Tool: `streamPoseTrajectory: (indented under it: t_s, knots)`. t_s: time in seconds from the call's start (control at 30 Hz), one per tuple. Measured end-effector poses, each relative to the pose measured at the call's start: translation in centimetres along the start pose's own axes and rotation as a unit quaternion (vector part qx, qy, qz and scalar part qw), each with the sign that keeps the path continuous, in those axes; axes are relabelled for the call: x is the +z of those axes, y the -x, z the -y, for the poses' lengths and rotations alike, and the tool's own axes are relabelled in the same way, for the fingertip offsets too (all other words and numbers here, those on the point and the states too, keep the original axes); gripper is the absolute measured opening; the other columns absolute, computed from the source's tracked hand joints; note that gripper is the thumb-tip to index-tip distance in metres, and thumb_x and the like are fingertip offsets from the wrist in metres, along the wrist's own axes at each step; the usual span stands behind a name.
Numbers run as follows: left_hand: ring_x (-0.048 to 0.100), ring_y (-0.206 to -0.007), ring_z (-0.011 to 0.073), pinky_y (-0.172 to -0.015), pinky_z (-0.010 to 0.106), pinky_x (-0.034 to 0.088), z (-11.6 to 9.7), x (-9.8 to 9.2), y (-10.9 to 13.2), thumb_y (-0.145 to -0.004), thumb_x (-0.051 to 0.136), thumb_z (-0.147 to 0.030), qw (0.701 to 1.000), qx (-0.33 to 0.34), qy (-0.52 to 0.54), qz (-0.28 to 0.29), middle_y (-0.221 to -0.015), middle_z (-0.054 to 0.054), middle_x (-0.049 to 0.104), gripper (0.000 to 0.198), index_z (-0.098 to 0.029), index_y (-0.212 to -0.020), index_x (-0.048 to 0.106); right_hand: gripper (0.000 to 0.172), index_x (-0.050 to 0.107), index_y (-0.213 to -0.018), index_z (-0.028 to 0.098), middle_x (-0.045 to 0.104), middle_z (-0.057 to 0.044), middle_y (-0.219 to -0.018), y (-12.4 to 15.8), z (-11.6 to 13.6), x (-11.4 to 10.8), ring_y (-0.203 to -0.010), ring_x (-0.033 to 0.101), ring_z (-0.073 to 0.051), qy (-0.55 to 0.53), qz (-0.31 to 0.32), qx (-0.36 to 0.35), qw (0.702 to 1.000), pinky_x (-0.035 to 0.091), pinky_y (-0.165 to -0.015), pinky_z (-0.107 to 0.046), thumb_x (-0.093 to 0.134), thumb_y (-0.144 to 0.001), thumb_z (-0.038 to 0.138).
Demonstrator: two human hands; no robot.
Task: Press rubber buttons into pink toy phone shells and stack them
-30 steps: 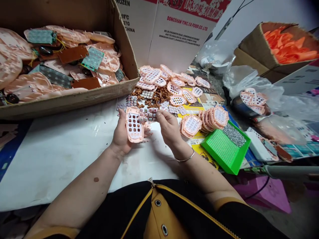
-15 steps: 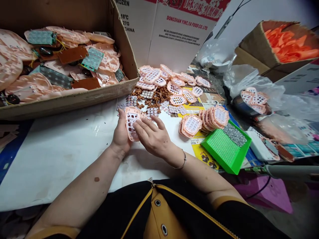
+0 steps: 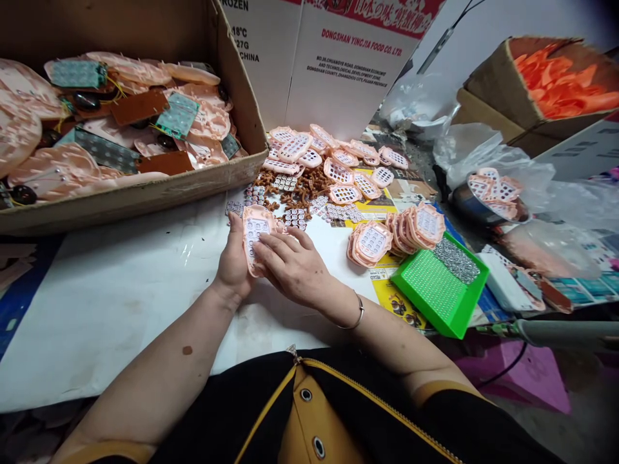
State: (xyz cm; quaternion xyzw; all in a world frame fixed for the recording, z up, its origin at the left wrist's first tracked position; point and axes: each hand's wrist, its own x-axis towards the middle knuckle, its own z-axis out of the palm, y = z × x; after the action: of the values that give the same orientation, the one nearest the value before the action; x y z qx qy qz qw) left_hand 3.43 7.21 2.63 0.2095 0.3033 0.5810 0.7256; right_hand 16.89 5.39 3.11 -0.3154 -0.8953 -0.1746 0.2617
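My left hand (image 3: 233,258) grips a pink plastic keypad shell (image 3: 253,231) from its left side, over the white table sheet (image 3: 120,283). My right hand (image 3: 293,265) lies across the shell's lower right, fingers stretched flat and pressing on a white key mat set in it. Just beyond the shell lie loose key mats (image 3: 294,216) and small brown parts (image 3: 309,183). A row of finished pink shells (image 3: 416,225) leans to the right of my right hand.
A big cardboard box (image 3: 145,193) of pink shells and circuit boards fills the left back. More pink shells (image 3: 338,161) are scattered at the centre back. A green tray (image 3: 435,290) sits right. A carton of orange parts (image 3: 556,84) and plastic bags are far right.
My right hand moved left from the loose key mats onto the shell and now presses flat on it. The shell's holes, dark before, now show a white key mat.
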Motion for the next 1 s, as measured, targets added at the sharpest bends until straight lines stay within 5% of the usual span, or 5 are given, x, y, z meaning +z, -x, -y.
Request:
streamPoseTrajectory:
  t_s: [0.2,0.43,0.6,0.77,1.0]
  knots:
    - [0.063,-0.120,0.0299,-0.101,0.046,0.052,-1.0,1.1,0.7,-0.097,0.022,-0.071,0.998,-0.030,0.043,-0.017,-0.108,0.014,0.070,0.068,-0.018,-0.116,0.059,0.059,0.059,-0.131,0.010,0.062,-0.020,-0.137,0.6,0.0,0.3,-0.131,0.054,-0.028,-0.066,0.022,-0.001,0.998,0.039,-0.114,-0.047,0.049,-0.098,0.057]
    - [0.062,-0.120,0.0298,-0.099,0.045,0.053,-1.1,1.7,1.2,-0.095,0.012,-0.074,0.999,-0.038,0.005,0.003,-0.112,0.017,0.070,0.082,-0.015,-0.121,0.063,0.035,0.060,-0.132,0.014,0.064,-0.012,-0.138,1.8,0.0,-1.1,-0.129,0.059,-0.021,0.038,0.013,-0.038,0.998,0.041,-0.114,-0.040,0.044,-0.101,0.017]
    - [0.070,-0.091,0.0248,-0.072,0.037,0.061,-1.1,0.8,1.0,-0.091,0.018,-0.079,0.995,-0.054,-0.084,-0.001,-0.124,0.015,0.065,0.080,-0.020,-0.118,0.065,0.035,0.062,-0.130,0.012,0.068,-0.012,-0.133,5.1,-2.9,-4.2,-0.124,0.063,-0.019,0.113,0.004,0.087,0.990,0.042,-0.111,-0.037,0.044,-0.102,0.020]
    - [0.070,-0.076,0.0207,-0.061,0.032,0.060,-1.5,0.4,0.6,-0.093,0.020,-0.076,0.995,-0.045,-0.087,-0.035,-0.116,0.013,0.066,0.074,-0.020,-0.112,0.065,0.038,0.063,-0.129,0.009,0.072,-0.016,-0.124,9.2,-7.2,-7.3,-0.114,0.068,-0.026,0.170,0.115,0.273,0.940,0.041,-0.102,-0.043,0.039,-0.101,0.020]
    - [0.069,-0.075,0.0203,-0.061,0.033,0.061,-1.8,0.6,0.8,-0.094,0.019,-0.075,0.995,-0.040,-0.076,-0.043,-0.110,0.012,0.067,0.074,-0.020,-0.106,0.067,0.035,0.069,-0.112,0.014,0.073,-0.017,-0.118,10.2,-8.6,-7.6,-0.103,0.067,-0.030,0.162,0.269,0.303,0.900,0.041,-0.088,-0.042,0.043,-0.101,0.034]
